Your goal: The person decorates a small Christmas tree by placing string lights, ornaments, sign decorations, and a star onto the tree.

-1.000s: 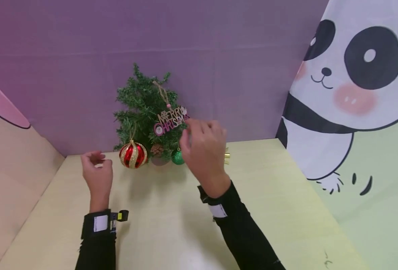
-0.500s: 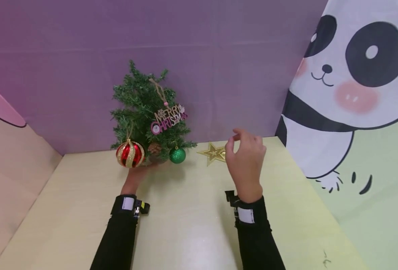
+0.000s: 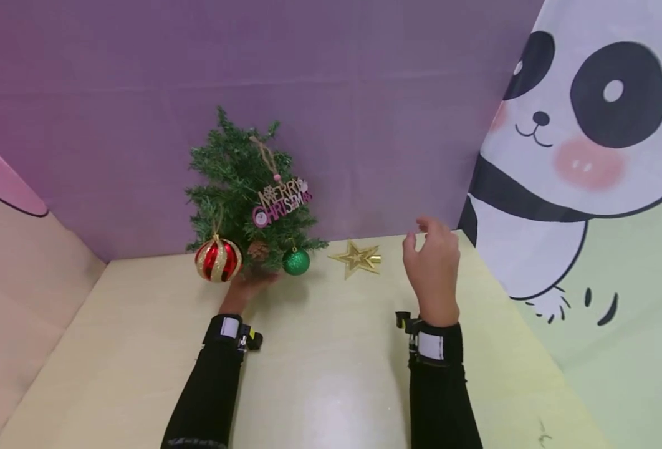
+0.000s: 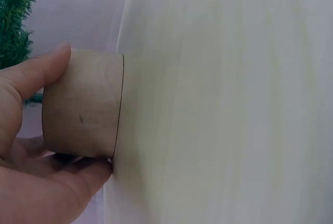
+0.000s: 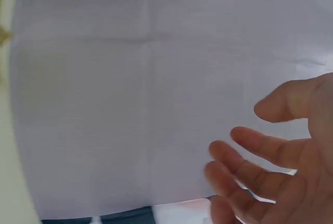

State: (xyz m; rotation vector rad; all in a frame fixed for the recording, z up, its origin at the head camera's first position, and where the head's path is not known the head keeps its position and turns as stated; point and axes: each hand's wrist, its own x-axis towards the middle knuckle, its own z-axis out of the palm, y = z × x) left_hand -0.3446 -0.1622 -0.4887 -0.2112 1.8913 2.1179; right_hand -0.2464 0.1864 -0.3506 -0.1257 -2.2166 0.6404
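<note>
A small artificial Christmas tree (image 3: 235, 168) stands upright at the back of the table. My left hand (image 3: 245, 292) reaches under its branches. In the left wrist view, thumb and fingers grip the tree's round brown base (image 4: 86, 104) from either side. From the branches hang a red-and-gold striped bauble (image 3: 219, 259), a green glitter bauble (image 3: 296, 261), a pinecone (image 3: 258, 251) and a "Merry Christmas" sign (image 3: 282, 201). My right hand (image 3: 434, 271) hovers right of the tree, fingers loosely bent and holding nothing. A gold star topper (image 3: 356, 257) lies between tree and right hand.
The pale wooden table (image 3: 320, 374) ends at a purple cloth backdrop (image 3: 393, 143) just behind the tree. Panda-printed cloth (image 3: 578, 162) hangs along the right side, and a pale pink cloth (image 3: 22, 274) borders the left.
My left hand has moved right and forward from beside the striped bauble to the tree's base and now grips it. My right hand has drawn away from the sign to the right, uncovering the star topper.
</note>
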